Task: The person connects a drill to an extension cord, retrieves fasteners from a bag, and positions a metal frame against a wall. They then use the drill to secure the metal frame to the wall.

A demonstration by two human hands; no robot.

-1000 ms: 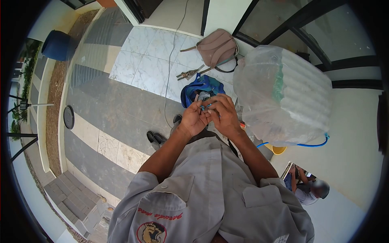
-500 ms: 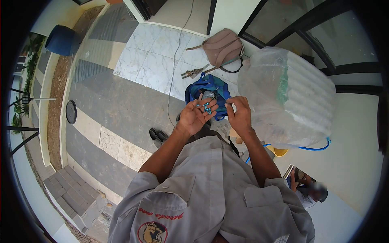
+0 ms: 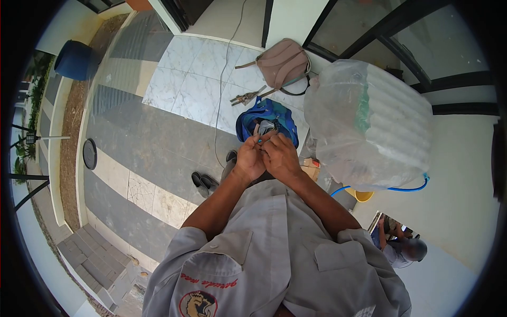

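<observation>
My left hand (image 3: pixel 250 162) is cupped, palm up, around small blue pieces (image 3: pixel 259 141); only a bit of blue shows at the fingers, and their exact kind is too small to make out. Over its palm, my right hand (image 3: pixel 283 158) has its fingers bent in and touching the left hand. Whatever the right fingertips pinch is hidden. Just beyond both hands stands an open blue tool bag (image 3: pixel 275 110) with mixed items inside, partly covered by my fingers.
A brown backpack (image 3: pixel 282 61) and a metal hand tool (image 3: pixel 245 99) lie on the tiles, beside a cable (image 3: pixel 221 90). On the right stands a large plastic-wrapped bundle (image 3: pixel 396 116), near a yellow bucket (image 3: pixel 363 196). Black shoes (image 3: pixel 204 183) are at left; another person (image 3: pixel 398 251) is lower right.
My right hand has moved left from beside the bag onto my left palm. The left fingers, spread under the blue pieces before, have curled in, and most pieces are now covered.
</observation>
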